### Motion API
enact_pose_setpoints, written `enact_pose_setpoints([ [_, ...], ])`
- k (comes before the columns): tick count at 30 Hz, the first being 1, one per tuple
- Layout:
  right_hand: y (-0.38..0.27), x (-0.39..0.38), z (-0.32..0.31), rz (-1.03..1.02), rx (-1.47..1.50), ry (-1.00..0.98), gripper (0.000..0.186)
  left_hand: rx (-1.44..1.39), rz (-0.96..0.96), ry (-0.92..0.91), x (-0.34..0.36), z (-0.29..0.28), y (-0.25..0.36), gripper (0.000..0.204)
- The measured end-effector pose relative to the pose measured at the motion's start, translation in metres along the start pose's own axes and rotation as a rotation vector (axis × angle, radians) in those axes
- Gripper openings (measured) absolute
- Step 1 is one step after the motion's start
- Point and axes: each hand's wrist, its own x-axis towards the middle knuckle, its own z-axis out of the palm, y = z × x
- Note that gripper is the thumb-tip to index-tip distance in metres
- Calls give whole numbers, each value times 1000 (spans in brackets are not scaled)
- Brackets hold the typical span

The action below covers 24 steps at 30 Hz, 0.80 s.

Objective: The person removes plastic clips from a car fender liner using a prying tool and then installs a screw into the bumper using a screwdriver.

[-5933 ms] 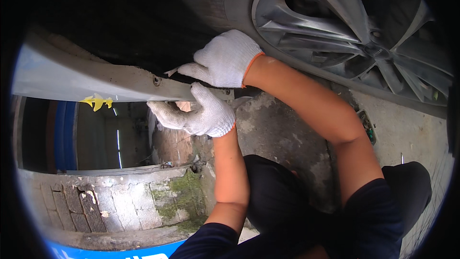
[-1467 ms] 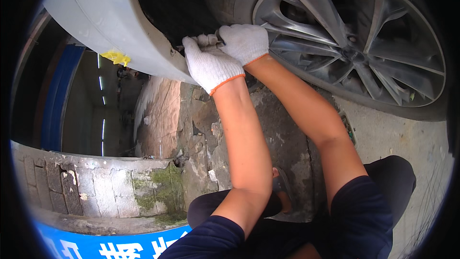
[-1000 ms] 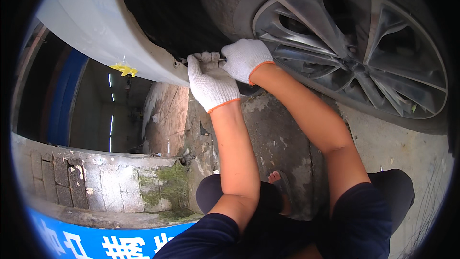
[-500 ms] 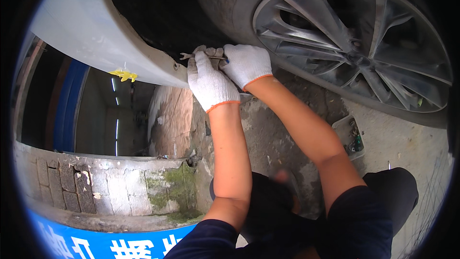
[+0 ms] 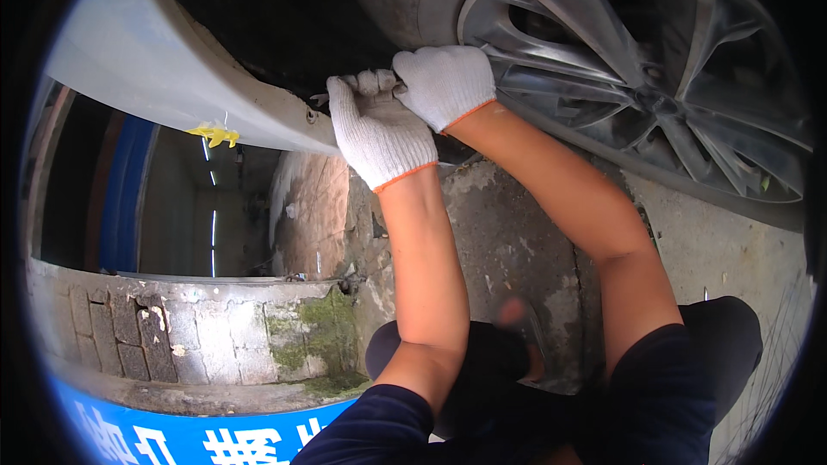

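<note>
Left hand (image 5: 381,129) has risen beside panel edge (image 5: 284,110), open wheel well (image 5: 258,17) above.

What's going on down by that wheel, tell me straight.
A person wearing white gloves is busy at the edge of a car's pale body panel, next to the wheel. The left hand is curled around what looks like a slim metal tool, mostly hidden, its tip showing near the panel's edge. The right hand, closed right beside it, seems to grip the other end, though that part can't be seen.
</note>
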Motion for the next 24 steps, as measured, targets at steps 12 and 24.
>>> enact_pose_setpoints([
  [12,-12,10,-27,-10,-103,-155,14,-105,-30,6,6,2,2,24],
  [24,-18,17,-54,61,-60,-464,20,-106,-87,-59,-5,-3,7,26],
])
